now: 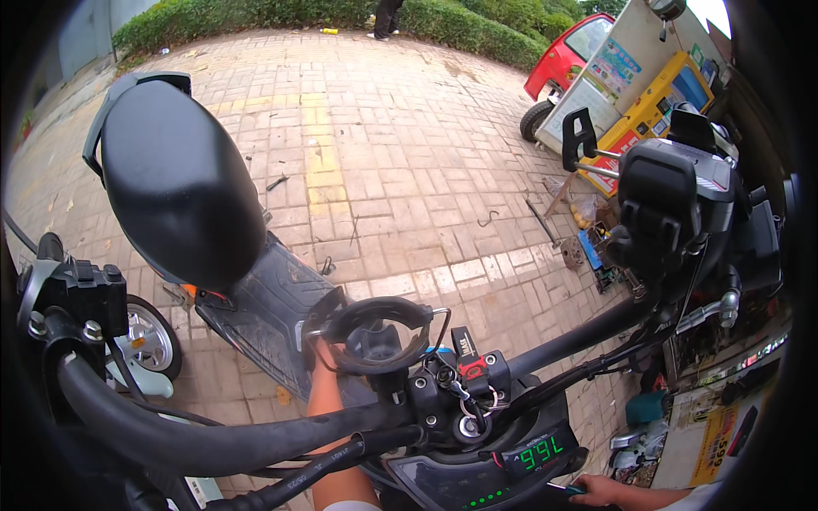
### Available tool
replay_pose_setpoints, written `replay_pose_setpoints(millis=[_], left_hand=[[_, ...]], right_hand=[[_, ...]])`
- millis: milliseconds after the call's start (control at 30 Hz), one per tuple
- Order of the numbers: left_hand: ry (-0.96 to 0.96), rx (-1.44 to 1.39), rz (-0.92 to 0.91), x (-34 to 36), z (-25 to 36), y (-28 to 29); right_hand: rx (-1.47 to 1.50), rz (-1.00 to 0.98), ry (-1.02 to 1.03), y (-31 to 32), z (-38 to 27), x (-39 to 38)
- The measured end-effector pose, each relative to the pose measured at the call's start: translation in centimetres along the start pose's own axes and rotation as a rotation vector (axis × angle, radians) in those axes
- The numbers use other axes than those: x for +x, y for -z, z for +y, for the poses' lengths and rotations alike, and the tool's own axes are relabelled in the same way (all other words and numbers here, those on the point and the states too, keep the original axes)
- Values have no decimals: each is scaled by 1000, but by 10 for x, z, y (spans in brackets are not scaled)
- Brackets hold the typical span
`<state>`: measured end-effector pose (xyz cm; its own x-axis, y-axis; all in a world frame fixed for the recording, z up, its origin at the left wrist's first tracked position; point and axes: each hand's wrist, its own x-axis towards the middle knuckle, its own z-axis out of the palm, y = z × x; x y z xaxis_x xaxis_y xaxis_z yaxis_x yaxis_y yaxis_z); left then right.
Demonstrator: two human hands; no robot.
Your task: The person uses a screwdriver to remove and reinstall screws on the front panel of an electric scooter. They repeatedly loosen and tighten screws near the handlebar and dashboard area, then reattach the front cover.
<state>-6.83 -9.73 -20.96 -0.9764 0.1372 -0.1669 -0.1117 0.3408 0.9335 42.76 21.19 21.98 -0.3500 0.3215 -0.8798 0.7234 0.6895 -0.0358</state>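
Note:
Below me is an electric scooter with a black handlebar, a lit dashboard display and a key ring in the ignition. My left arm reaches down past the handlebar, and my left hand is behind the black cup holder, close to the dark front panel edge. Its fingers are hidden. At the lower right, beside the dashboard, my right hand is closed around a thin tool with a teal handle; its tip is out of sight.
The black seat and footboard stretch to the left. Loose parts and a dark bar lie on the brick paving. A blue tray of tools sits at the right. Beyond stand a yellow cabinet and a red vehicle; a person's legs show far off.

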Motion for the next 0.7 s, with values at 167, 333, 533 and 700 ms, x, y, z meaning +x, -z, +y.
replay_pose_setpoints(millis=[167,333,533,700], left_hand=[[396,-1213,136,-55,7,37],[489,-857,168,-76,20,54],[-29,556,-128,-82,46,45],[-192,698,-145,-77,43,39]], right_hand=[[-90,-46,-29,3,1,5],[-60,-3,-1,5,-4,3],[-62,3,-83,8,-5,-3],[-123,36,18,-1,17,-1]])
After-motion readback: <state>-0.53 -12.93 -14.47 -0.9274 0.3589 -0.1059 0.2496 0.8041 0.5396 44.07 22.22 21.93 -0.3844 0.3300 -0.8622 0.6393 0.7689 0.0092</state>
